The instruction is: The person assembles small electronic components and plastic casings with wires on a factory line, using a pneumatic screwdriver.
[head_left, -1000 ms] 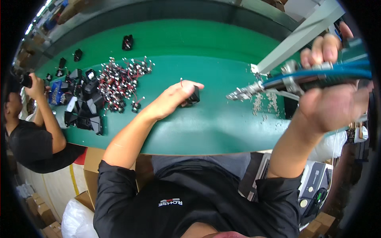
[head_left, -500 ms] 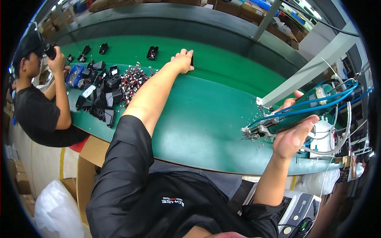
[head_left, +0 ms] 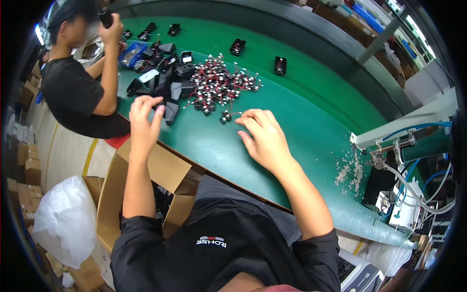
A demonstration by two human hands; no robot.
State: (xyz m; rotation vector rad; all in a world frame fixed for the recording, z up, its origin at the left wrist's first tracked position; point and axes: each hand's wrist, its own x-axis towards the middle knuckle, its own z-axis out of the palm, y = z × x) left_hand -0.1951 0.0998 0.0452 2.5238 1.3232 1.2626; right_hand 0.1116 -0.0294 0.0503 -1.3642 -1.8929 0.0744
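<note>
My left hand (head_left: 145, 121) hovers at the bench's near edge, thumb and fingers apart, beside a black plastic housing (head_left: 171, 113). It appears to hold nothing. My right hand (head_left: 265, 138) is over the bench, thumb and forefinger spread. Its fingertips are close to a small black part with red wires (head_left: 225, 117); contact with the wire cannot be made out. Beyond lies a pile of wired parts (head_left: 214, 82) with white connectors. More black housings (head_left: 182, 90) are heaped left of that pile, one with a pale, shiny face.
Several black parts, among them a black unit (head_left: 280, 65), rest on the green belt (head_left: 321, 85) behind the bench. At right, a green tool with hoses (head_left: 423, 148) hangs near scattered metal bits (head_left: 350, 170). A co-worker (head_left: 73, 92) holds a black tool at left; an open carton (head_left: 109, 209) stands below.
My left hand has come back from the belt, where a black unit now lies. My right hand has left the green tool and moved left toward the wired parts. The view has shifted.
</note>
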